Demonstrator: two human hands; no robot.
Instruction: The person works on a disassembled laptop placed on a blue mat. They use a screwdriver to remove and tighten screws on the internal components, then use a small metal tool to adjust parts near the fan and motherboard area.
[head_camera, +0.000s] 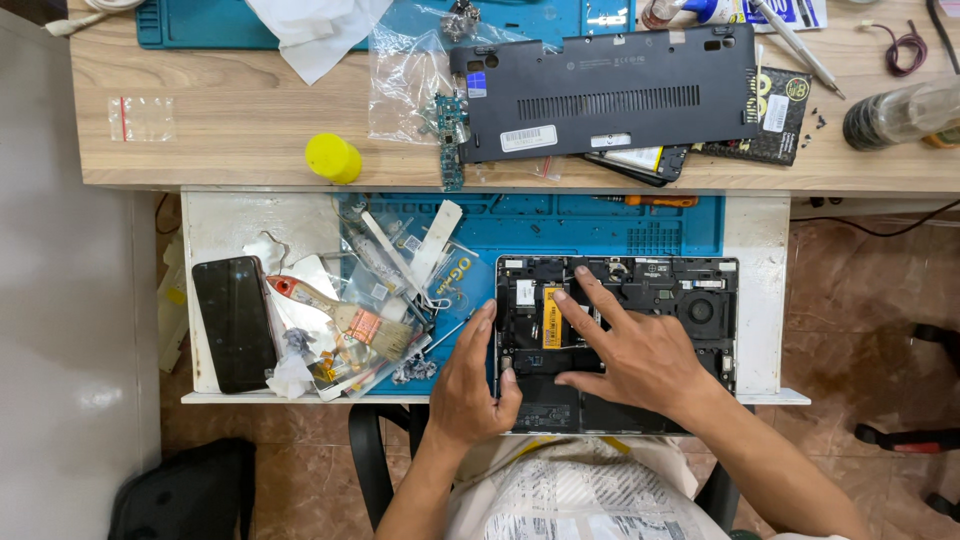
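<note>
The left hand (468, 385) is gripping the left edge of the opened laptop (617, 340), fingers loosely curled, thumb pressing onto the exposed interior. The right hand (628, 352) is lying flat and spread across the laptop's insides, its index fingertip touching a yellow-labelled component (552, 318). Neither hand is holding anything loose. The right palm is covering the middle of the laptop, and the near edge is partly hidden under both wrists. The laptop is sitting on a blue mat (600, 225), directly beneath both hands. Its removed bottom cover (610, 92) is lying well apart on the wooden table (220, 130).
</note>
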